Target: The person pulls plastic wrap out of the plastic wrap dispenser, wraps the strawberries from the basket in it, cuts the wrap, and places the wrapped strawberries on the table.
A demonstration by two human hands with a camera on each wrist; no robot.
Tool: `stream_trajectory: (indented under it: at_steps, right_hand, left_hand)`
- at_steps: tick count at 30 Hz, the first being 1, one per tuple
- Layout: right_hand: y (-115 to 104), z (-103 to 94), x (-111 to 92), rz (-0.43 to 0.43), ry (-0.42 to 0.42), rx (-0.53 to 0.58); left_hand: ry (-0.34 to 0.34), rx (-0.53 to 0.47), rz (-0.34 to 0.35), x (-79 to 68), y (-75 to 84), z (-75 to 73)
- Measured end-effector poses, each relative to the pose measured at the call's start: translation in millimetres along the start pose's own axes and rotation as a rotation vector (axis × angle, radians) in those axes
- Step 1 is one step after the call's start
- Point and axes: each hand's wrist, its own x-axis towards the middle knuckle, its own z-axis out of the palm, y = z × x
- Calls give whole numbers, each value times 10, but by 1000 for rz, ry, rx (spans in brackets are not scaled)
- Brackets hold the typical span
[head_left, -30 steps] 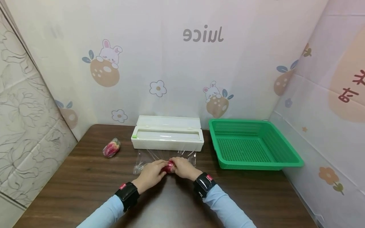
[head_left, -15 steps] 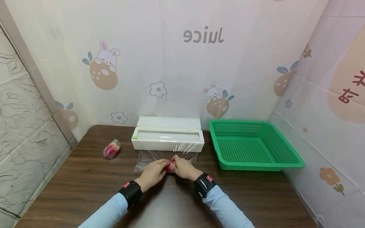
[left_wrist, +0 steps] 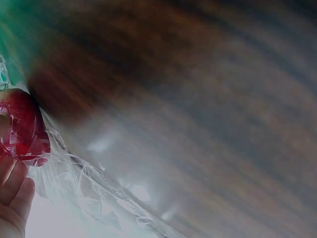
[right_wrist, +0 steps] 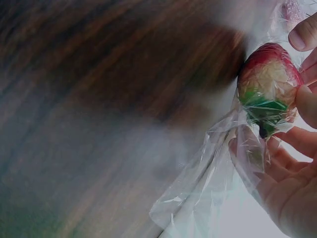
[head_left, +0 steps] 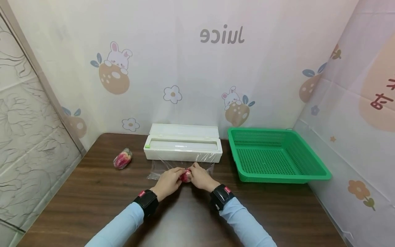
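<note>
Both hands are at a red, cream and green fruit (right_wrist: 270, 74) with a dark stem, partly covered in clear plastic wrap (right_wrist: 198, 183). In the head view my left hand (head_left: 168, 181) pinches the fruit's left side, and my right hand (head_left: 202, 177) holds it from the right. The left wrist view shows fingers (left_wrist: 20, 198) against the red skin, film bunched beside them. The right wrist view has right-hand fingers (right_wrist: 292, 144) under the stem end, with film between. The wrap's sheet runs back to a white dispenser box (head_left: 183, 154) with its lid up.
A second fruit (head_left: 122, 158), red and yellow and covered in film, lies at the back left of the brown table (head_left: 77, 206). To the right of the dispenser stands a green plastic basket (head_left: 280, 178). A printed curtain (head_left: 197, 68) hangs behind the table.
The fruit has been turned slightly between the hands, and the left hand has shifted a little to the right. The film on the left has been drawn in. The head view has tilted slightly.
</note>
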Motion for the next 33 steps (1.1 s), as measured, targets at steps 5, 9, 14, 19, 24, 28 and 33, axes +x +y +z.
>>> stream_trajectory:
  at_steps: [5, 9, 14, 19, 24, 28, 33]
  right_hand:
    - [35, -18, 39, 26, 1, 34]
    - [42, -13, 52, 60, 12, 94]
    - [37, -5, 49, 73, 29, 100]
    - [20, -14, 40, 66, 50, 63]
    - [10, -11, 31, 65, 33, 68]
    - [29, 0, 21, 59, -8, 79]
    - [96, 71, 16, 33, -6, 37]
  left_hand:
    - [9, 15, 11, 30, -12, -8]
    - [20, 14, 11, 41, -9, -26]
    - [4, 12, -12, 53, -16, 1]
    - [-32, -11, -49, 85, -46, 39]
    - [-51, 7, -38, 109, -90, 51]
    - [-81, 1, -49, 125, -116, 38]
    - [-103, -37, -65, 151, -128, 31]
